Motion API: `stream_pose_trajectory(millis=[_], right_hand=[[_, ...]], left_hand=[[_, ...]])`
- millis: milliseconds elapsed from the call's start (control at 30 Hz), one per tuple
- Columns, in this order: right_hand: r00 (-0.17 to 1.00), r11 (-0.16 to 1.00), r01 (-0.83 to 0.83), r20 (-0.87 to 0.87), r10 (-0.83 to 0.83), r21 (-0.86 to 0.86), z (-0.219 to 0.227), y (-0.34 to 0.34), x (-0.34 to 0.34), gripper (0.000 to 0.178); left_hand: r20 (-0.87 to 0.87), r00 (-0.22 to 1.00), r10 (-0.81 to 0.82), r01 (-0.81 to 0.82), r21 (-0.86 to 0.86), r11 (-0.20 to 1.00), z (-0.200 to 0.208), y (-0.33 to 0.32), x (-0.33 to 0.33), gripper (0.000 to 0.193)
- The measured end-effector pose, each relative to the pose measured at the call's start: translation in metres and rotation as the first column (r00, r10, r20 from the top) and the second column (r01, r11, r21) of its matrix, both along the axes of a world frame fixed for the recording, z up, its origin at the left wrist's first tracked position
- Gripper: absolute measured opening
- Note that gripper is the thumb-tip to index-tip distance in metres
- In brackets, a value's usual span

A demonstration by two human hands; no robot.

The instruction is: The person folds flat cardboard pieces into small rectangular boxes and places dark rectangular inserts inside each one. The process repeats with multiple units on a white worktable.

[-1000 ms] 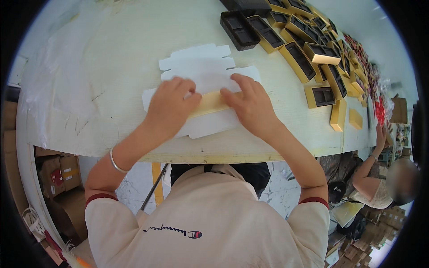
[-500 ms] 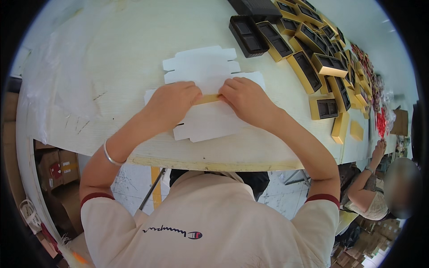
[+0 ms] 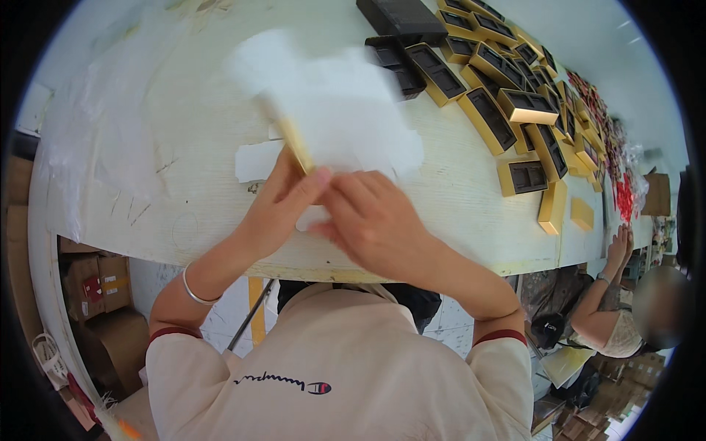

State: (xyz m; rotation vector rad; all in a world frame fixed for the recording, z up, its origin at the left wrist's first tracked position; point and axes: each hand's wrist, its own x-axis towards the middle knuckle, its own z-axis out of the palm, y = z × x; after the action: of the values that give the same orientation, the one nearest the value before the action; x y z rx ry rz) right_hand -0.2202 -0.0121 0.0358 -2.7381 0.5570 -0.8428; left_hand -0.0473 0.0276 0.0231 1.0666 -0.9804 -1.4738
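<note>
A white flat cardboard box blank [image 3: 338,106], blurred by motion, is lifted and tilted above the table. A folded gold strip [image 3: 293,143] runs along its left edge. My left hand [image 3: 276,206] grips the lower end of this strip, thumb on top. Close beside it, my right hand [image 3: 379,224] has its fingers curled against the blank's lower end; its fingertips are smeared and partly hidden. Another white blank [image 3: 254,162] lies flat on the table underneath, mostly covered by the raised one and my hands.
Gold boxes with black inserts [image 3: 487,121] are heaped at the right of the pale table [image 3: 198,213]. A black tray [image 3: 396,67] and a black box [image 3: 403,18] stand behind the blank. Clear plastic film [image 3: 95,140] lies at left. Another person [image 3: 603,320] works at far right.
The blank has been raised and turned, its gold strip swinging from crosswise to steep at the left. My hands have come together nearer to me. The view has shifted slightly.
</note>
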Motion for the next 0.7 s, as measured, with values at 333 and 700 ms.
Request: stream_pose_trajectory(millis=[333, 700], right_hand=[[0.986, 0.915, -0.120, -0.153, 0.065, -0.385, 0.000, -0.024, -0.067, 0.030], [0.943, 0.667, 0.274, -0.331, -0.043, 0.693, -0.022, -0.061, -0.017, 0.021]], left_hand=[[0.447, 0.788, -0.423, 0.365, 0.213, 0.906, 0.016, -0.052, 0.047, 0.046], [0.812, 0.152, 0.564, 0.485, -0.558, 0.673, 0.008, -0.018, 0.016, 0.047]])
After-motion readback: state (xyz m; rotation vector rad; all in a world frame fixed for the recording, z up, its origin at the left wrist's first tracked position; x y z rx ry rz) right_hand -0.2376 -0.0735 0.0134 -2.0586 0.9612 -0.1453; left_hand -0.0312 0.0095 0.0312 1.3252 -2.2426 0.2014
